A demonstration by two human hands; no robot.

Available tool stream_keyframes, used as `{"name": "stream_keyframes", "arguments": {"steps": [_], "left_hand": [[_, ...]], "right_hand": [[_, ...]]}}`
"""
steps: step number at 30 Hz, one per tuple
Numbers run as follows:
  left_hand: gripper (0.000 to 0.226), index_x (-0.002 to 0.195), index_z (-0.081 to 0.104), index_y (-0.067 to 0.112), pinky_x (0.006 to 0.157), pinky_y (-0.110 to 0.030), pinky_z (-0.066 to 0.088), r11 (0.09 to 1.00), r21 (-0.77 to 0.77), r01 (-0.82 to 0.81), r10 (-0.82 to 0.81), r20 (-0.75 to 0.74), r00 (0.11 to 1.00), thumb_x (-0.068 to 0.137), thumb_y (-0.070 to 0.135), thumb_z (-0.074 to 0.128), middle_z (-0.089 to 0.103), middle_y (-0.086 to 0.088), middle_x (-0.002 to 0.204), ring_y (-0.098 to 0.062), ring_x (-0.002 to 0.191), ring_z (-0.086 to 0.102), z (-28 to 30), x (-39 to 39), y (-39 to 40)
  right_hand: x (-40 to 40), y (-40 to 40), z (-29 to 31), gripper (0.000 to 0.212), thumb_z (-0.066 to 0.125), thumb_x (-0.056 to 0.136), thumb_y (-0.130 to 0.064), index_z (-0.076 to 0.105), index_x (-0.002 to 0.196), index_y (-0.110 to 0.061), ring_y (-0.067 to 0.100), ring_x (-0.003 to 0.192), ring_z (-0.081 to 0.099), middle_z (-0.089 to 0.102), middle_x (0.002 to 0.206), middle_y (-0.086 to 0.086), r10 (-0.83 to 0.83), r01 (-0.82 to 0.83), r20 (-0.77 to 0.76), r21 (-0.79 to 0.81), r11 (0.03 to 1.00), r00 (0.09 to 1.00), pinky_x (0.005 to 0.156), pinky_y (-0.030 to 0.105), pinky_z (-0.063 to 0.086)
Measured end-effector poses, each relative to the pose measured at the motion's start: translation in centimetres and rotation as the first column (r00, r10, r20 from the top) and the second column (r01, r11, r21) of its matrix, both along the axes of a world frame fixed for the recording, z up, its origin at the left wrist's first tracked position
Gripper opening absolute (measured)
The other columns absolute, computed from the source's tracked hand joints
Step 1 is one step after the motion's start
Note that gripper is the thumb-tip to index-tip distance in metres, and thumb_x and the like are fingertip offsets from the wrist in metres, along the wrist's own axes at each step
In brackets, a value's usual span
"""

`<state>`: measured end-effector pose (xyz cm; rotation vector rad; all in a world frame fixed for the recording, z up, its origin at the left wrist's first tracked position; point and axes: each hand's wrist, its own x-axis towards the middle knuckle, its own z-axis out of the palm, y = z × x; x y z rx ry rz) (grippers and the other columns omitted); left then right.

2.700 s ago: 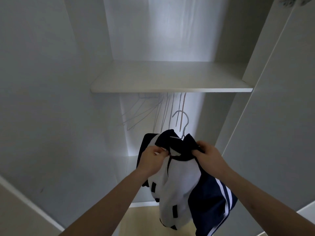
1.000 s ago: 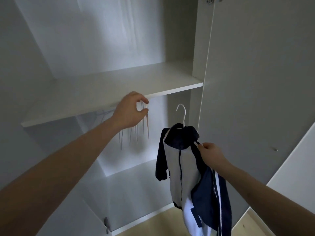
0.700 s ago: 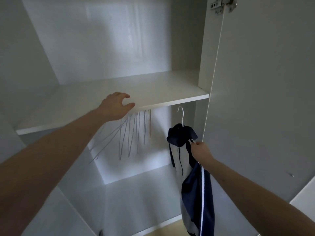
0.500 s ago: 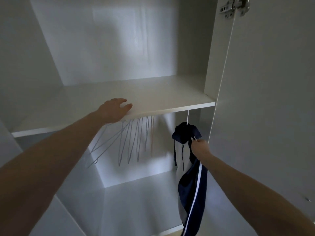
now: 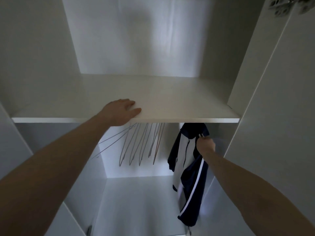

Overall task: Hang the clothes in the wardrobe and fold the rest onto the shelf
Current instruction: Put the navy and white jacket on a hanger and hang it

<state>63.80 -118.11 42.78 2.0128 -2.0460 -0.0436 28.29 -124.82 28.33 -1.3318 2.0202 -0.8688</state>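
A navy and white jacket (image 5: 187, 160) with white side stripes hangs under the right end of the white shelf (image 5: 170, 99). Its hanger hook is hidden behind the shelf's front edge. My right hand (image 5: 205, 145) grips the jacket at the shoulder, by the hanger's end. My left hand (image 5: 121, 111) lies flat on the shelf's front edge with fingers apart, holding nothing. Several bare wire hangers (image 5: 141, 145) hang under the shelf, to the left of the jacket.
The wardrobe's open door (image 5: 281, 116) stands close on the right, with a hinge (image 5: 281, 4) at its top. White side walls close in the space on both sides. The wardrobe floor (image 5: 139, 205) lies below the hangers.
My right hand has lifted the jacket up under the shelf, so the hanger hook has gone out of sight. My left hand let go of the bare hangers and now rests on the shelf.
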Motion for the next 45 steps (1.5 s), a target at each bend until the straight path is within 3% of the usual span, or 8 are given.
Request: {"name": "stream_keyframes", "arguments": {"steps": [9, 14, 20, 27, 32, 37, 39, 45], "left_hand": [[0.072, 0.154, 0.04, 0.031, 0.121, -0.038, 0.022, 0.999, -0.025, -0.039, 0.039, -0.024, 0.999, 0.096, 0.073, 0.038, 0.034, 0.004, 0.164, -0.019, 0.149, 0.032, -0.7, 0.4, -0.4], [0.071, 0.154, 0.04, 0.033, 0.122, -0.037, 0.021, 0.998, -0.023, -0.055, 0.054, -0.031, 0.998, 0.095, 0.073, 0.04, 0.034, 0.005, 0.164, -0.018, 0.15, 0.03, -0.7, 0.3, -0.5], [0.07, 0.152, 0.042, 0.036, 0.121, -0.037, 0.022, 0.997, -0.04, -0.073, 0.071, -0.051, 0.996, 0.093, 0.074, 0.041, 0.035, 0.008, 0.163, -0.017, 0.149, 0.032, -0.7, 0.3, -0.4], [0.069, 0.152, 0.041, 0.036, 0.121, -0.037, 0.021, 0.996, -0.025, -0.083, 0.081, -0.052, 0.995, 0.094, 0.073, 0.041, 0.034, 0.008, 0.163, -0.017, 0.149, 0.031, -0.7, 0.1, -0.3], [0.068, 0.153, 0.041, 0.033, 0.121, -0.036, 0.021, 0.997, -0.027, -0.076, 0.075, -0.042, 0.996, 0.096, 0.07, 0.041, 0.034, 0.006, 0.163, -0.017, 0.149, 0.031, -0.5, -0.1, 0.0], [0.068, 0.153, 0.04, 0.033, 0.122, -0.037, 0.021, 0.997, -0.019, -0.073, 0.072, -0.027, 0.997, 0.097, 0.07, 0.04, 0.034, 0.005, 0.163, -0.017, 0.15, 0.031, -0.4, -0.1, 0.0], [0.068, 0.153, 0.041, 0.033, 0.122, -0.038, 0.021, 0.997, -0.022, -0.072, 0.072, -0.028, 0.997, 0.096, 0.07, 0.04, 0.034, 0.005, 0.163, -0.017, 0.15, 0.031, -0.4, -0.1, 0.0], [0.067, 0.152, 0.041, 0.034, 0.122, -0.039, 0.022, 0.997, -0.023, -0.073, 0.073, -0.024, 0.997, 0.096, 0.071, 0.039, 0.035, 0.006, 0.163, -0.017, 0.149, 0.032, -0.5, -0.1, 0.0]], "right_hand": [[-0.5, -4.1, -0.1, 0.036, 0.041, 0.106, -0.017, 0.062, 0.116, 0.01, 0.04, 0.107, 0.065, 0.065, 0.119, 0.028, -0.001, 0.001, -0.05, -0.003, 1.0, 0.999, 0.076, 0.036, 0.048], [-0.7, -5.4, -0.3, 0.041, 0.036, 0.109, -0.019, 0.057, 0.127, 0.011, 0.042, 0.117, 0.061, 0.061, 0.129, 0.03, 0.069, -0.067, -0.147, 0.019, 0.998, 0.987, 0.094, 0.042, 0.05], [-0.6, -5.5, -2.4, 0.045, 0.035, 0.11, -0.027, 0.056, 0.129, 0.008, 0.042, 0.108, 0.064, 0.063, 0.121, 0.03, 0.084, -0.073, -0.157, 0.074, 0.995, 0.984, 0.075, 0.038, 0.048], [-1.3, -4.4, -3.2, 0.036, 0.04, 0.106, -0.014, 0.054, 0.132, 0.006, 0.042, 0.117, 0.06, 0.059, 0.13, 0.029, 0.188, -0.123, -0.325, 0.209, 0.97, 0.927, 0.082, 0.041, 0.049], [-1.9, -3.2, -3.4, 0.025, 0.05, 0.094, -0.002, 0.062, 0.114, 0.006, 0.032, 0.08, 0.06, 0.065, 0.116, 0.025, 0.2, -0.114, -0.323, 0.266, 0.957, 0.925, 0.063, 0.033, 0.048], [-0.8, -1.0, -4.6, 0.06, 0.056, 0.092, -0.007, 0.037, 0.148, -0.002, 0.039, 0.131, 0.047, 0.044, 0.147, 0.022, 0.067, -0.035, -0.345, 0.098, 0.995, 0.936, 0.108, 0.051, 0.042], [0.4, 0.1, -5.3, 0.054, 0.057, 0.091, -0.009, 0.043, 0.143, -0.009, 0.036, 0.128, 0.047, 0.047, 0.142, 0.017, 0.066, -0.11, -0.37, -0.098, 0.989, 0.927, 0.106, 0.05, 0.041], [6.7, 1.5, -6.9, 0.022, 0.057, 0.101, -0.019, 0.059, 0.121, -0.01, 0.027, 0.105, 0.063, 0.063, 0.112, 0.004, 0.394, -0.393, -0.021, -0.127, 0.911, 0.919, 0.086, 0.033, 0.05]]}}
